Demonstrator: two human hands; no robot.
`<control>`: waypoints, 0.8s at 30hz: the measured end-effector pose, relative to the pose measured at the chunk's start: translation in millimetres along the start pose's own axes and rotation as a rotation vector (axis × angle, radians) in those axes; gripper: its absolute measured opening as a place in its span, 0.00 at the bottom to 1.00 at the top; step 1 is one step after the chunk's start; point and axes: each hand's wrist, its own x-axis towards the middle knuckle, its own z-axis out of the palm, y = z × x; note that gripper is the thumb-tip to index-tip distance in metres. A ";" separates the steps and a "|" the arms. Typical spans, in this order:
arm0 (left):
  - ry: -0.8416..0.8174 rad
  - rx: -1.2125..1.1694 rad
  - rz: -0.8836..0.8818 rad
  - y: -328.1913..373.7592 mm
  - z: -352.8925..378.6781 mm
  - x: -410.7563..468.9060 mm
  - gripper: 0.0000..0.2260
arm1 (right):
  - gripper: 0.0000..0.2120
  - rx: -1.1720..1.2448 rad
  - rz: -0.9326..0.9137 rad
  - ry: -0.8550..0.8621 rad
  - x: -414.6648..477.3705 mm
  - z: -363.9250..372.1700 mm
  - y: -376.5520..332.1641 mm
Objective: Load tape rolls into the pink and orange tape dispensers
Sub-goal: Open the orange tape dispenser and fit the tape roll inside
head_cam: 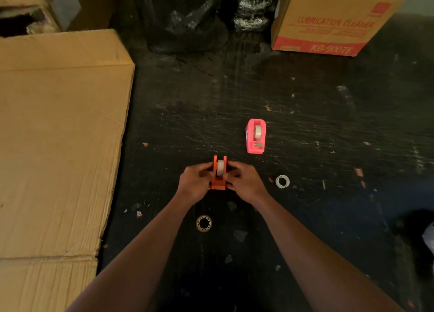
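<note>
An orange tape dispenser stands on the dark floor at the centre, with a pale tape roll sitting between its two side walls. My left hand grips its left side and my right hand grips its right side, fingers touching the roll. Farther away to the right stands a pink tape dispenser with a tape roll inside it, untouched. A white ring-shaped core lies flat to the right of my right hand. A thin, nearly used-up tape ring lies between my forearms.
A big flattened cardboard sheet covers the floor on the left. An open carton marked "Lubrication Cleaner" stands at the back right, with dark plastic bags beside it. Small scraps of tape and paper litter the scratched black floor.
</note>
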 end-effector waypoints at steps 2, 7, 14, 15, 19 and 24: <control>0.000 0.005 0.005 -0.2 -0.7 1.0 0.15 | 0.26 -0.103 -0.050 0.012 2.4 -3.1 2.1; 0.114 0.062 0.084 0.1 3.0 -0.9 0.18 | 0.34 -0.357 -0.181 0.024 3.7 -8.1 7.6; 0.184 0.170 0.229 0.8 15.7 -8.1 0.14 | 0.34 -0.389 -0.245 -0.004 11.1 -11.9 5.1; 0.196 0.182 0.234 1.4 16.5 -8.3 0.13 | 0.34 -0.375 -0.238 -0.009 11.6 -12.2 4.5; 0.233 0.204 0.230 4.1 17.7 -7.1 0.09 | 0.34 -0.338 -0.227 -0.013 12.8 -13.2 6.4; 0.254 0.213 0.183 6.6 18.4 -7.8 0.11 | 0.34 -0.308 -0.230 -0.006 11.8 -12.7 8.5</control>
